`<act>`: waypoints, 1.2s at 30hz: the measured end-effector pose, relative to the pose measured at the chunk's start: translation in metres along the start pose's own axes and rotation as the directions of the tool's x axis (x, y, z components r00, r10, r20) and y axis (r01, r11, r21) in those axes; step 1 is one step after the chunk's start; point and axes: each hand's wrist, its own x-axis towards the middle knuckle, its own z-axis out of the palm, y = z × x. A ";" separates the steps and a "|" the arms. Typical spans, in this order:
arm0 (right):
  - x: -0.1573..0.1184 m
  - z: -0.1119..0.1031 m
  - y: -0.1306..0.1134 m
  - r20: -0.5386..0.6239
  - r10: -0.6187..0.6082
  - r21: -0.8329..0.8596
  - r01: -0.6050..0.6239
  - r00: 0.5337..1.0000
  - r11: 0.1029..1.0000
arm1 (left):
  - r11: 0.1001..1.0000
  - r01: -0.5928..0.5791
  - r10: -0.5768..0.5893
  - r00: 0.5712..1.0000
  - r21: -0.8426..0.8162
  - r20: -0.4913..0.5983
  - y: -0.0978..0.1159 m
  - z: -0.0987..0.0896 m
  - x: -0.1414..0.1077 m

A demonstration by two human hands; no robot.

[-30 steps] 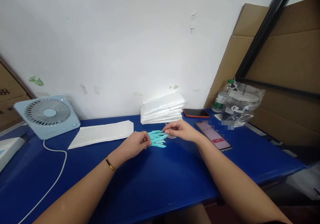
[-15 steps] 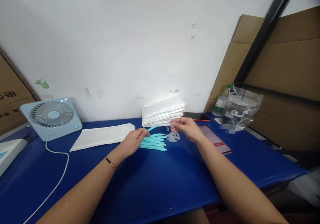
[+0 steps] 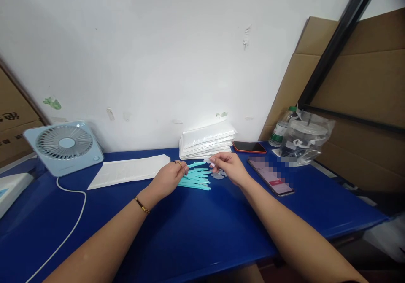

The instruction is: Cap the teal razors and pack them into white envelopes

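Note:
My left hand [image 3: 168,177] is closed on the handle of a slim teal eyebrow razor [image 3: 196,164], which points to the right. Thumb and forefinger of my right hand [image 3: 231,168] pinch a small translucent cap [image 3: 206,160] at the razor's far end. Whether the cap is fully over the tip is too small to tell. Beneath the held razor lies a pile of similar teal razors [image 3: 194,182], partly hidden by my left hand. Several loose translucent caps [image 3: 218,176] rest on the blue table, partly covered by my right fingers.
A stack of white padded envelopes [image 3: 207,141] stands against the wall, and a single white envelope [image 3: 126,171] lies left. Two phones, one dark [image 3: 249,147] and one lit [image 3: 268,175], are right. A blue fan [image 3: 65,148] with a cable, a bottle [image 3: 280,131] and a bagged cup [image 3: 305,137] flank them.
My right hand has moved left with the cap, from above the loose caps to the razor's end. My left hand still holds the razor, which now lies a little lower.

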 end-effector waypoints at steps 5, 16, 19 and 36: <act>-0.003 0.013 0.002 0.082 0.020 -0.025 -0.018 0.996 1.000 | 1.000 -0.007 0.008 1.000 -0.010 0.022 0.006 0.002 -0.001; 0.013 -0.047 -0.001 -0.111 -0.087 -0.077 0.078 0.990 0.994 | 0.992 0.030 -0.023 0.998 0.121 -0.054 -0.010 0.016 -0.001; 0.020 -0.057 0.011 -0.207 -0.116 -0.084 0.100 0.972 0.991 | 0.975 -0.126 0.101 0.984 0.181 0.145 -0.014 0.025 -0.005; 0.021 -0.028 0.026 0.253 -0.257 -0.676 0.361 0.933 0.642 | 0.925 -0.274 0.201 0.942 0.265 0.269 0.028 0.030 -0.020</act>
